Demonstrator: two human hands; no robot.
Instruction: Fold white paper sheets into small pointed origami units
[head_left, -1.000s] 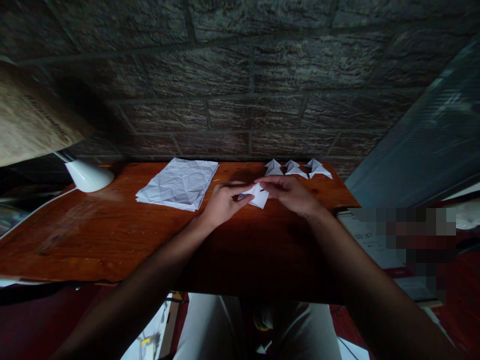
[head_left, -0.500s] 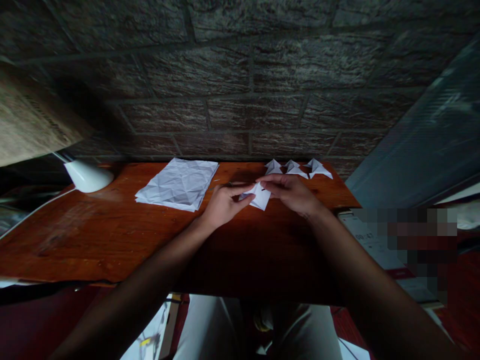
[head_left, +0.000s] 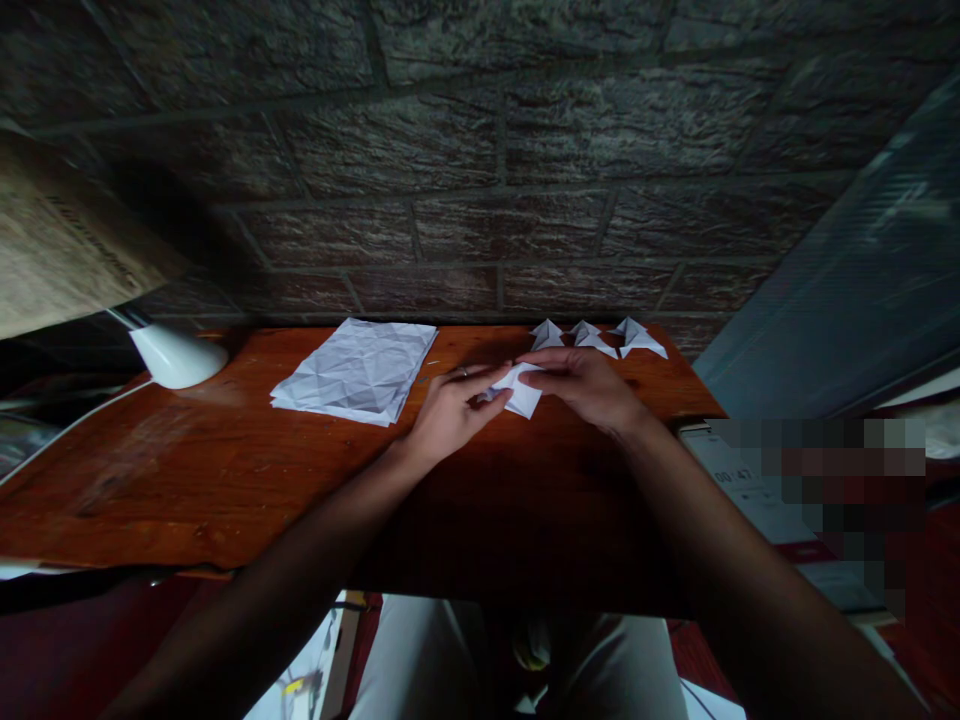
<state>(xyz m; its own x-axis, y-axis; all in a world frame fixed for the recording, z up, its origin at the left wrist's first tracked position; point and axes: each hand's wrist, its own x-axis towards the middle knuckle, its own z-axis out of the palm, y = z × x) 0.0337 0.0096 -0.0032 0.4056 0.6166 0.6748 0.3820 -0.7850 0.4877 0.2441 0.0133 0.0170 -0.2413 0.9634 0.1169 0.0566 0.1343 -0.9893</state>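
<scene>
Between my two hands is a small piece of folded white paper (head_left: 526, 394), held just above the wooden table. My left hand (head_left: 456, 405) pinches its left side between thumb and fingers. My right hand (head_left: 581, 383) grips the upper right side, its thumb pressed on the paper near the top. Fingers cover part of the folds. Behind my right hand, three folded paper pieces (head_left: 587, 338) stand in a row at the table's back edge. To the left lies a stack of creased white paper sheets (head_left: 356, 370).
A lamp with a white base (head_left: 176, 356) and a brown paper shade (head_left: 67, 235) stands at the left, its cord running down the table (head_left: 187, 480). A brick wall (head_left: 465, 150) rises directly behind. At the right lies a device showing digits (head_left: 731, 475), partly behind my forearm.
My fingers have shifted slightly on the folded paper, and its visible top now looks flatter. Both hands stay in nearly the same place.
</scene>
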